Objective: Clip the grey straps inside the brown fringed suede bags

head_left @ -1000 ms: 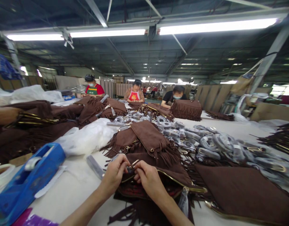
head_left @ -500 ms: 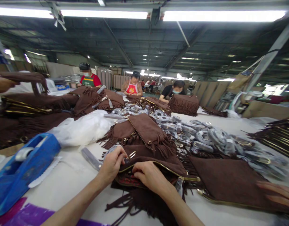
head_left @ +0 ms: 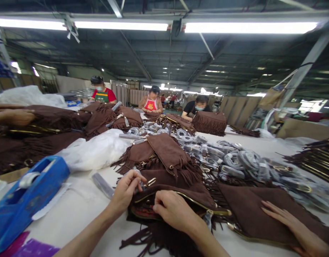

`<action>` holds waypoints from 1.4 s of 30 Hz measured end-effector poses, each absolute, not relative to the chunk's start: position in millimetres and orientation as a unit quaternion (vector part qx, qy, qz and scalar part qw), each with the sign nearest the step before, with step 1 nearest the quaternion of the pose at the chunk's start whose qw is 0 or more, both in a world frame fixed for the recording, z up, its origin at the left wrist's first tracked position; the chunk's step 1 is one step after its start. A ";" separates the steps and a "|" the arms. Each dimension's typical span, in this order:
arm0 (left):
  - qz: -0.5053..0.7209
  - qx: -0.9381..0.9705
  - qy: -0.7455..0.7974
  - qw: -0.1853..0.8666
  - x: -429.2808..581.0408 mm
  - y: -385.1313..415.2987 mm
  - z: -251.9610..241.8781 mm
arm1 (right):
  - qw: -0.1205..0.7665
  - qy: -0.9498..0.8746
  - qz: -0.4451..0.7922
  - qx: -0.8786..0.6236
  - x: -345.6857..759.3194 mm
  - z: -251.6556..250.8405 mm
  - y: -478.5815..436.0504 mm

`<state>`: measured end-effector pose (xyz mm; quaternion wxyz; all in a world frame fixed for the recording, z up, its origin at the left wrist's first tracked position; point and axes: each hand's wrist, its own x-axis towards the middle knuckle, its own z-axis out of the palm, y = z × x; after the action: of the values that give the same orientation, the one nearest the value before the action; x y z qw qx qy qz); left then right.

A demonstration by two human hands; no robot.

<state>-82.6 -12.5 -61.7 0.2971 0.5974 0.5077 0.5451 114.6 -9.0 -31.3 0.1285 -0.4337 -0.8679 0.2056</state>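
Observation:
A dark brown fringed bag (head_left: 185, 184) lies in front of me, its gold-zipped mouth open and a reddish patterned lining (head_left: 144, 211) showing. My left hand (head_left: 129, 187) is closed in a pinch at the left end of the mouth. Right by its fingertips sits a gold clasp (head_left: 150, 182) with clear plastic about it; what the fingers pinch is hidden. My right hand (head_left: 173, 208) reaches over the opening, fingers curled down at the lining and closed on the bag. Long fringe (head_left: 143, 233) spreads below on the table.
A co-worker's hand (head_left: 284, 217) rests on another brown bag (head_left: 250, 200) at right; another person's hand (head_left: 16, 117) is on stacked bags at left. Plastic-wrapped straps (head_left: 236, 160) are heaped behind. A blue tape dispenser (head_left: 33, 200) and white plastic (head_left: 97, 150) stand left.
The co-worker's hand at right has moved left onto the bag. At left, a raised bag has come down onto the stack. My hands stay nearly in place; the view tilts slightly up.

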 end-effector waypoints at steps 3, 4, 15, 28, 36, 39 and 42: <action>0.565 0.568 0.492 0.341 -82.8 -11.4 -62.4 | 0.134 -0.872 0.191 -0.430 120.9 -18.3 -10.5; 0.570 0.558 0.487 0.355 -82.4 -11.1 -62.6 | 0.153 -0.871 0.187 -0.428 121.1 -15.5 -10.4; 0.579 0.484 0.447 0.481 -73.9 -15.1 -61.1 | 0.433 -0.658 0.470 -0.399 92.8 -48.2 4.4; 0.536 0.509 0.471 0.482 -72.2 -17.4 -64.1 | 0.452 -0.508 0.650 -0.339 90.4 -52.5 8.6; 0.548 0.559 0.451 0.430 -67.1 -22.4 -63.3 | 0.468 -0.547 0.617 -0.317 87.4 -65.4 10.6; 0.542 0.571 0.449 0.422 -65.5 -24.1 -62.1 | 0.465 -0.564 0.603 -0.320 86.9 -68.1 10.5; 0.533 0.578 0.454 0.420 -64.4 -25.9 -59.7 | 0.453 -0.577 0.595 -0.329 87.2 -69.3 10.3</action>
<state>-64.4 -25.9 -59.7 0.4200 0.5775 0.4543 0.5327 87.2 10.3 -69.3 0.4527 -0.3294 -0.5767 0.5949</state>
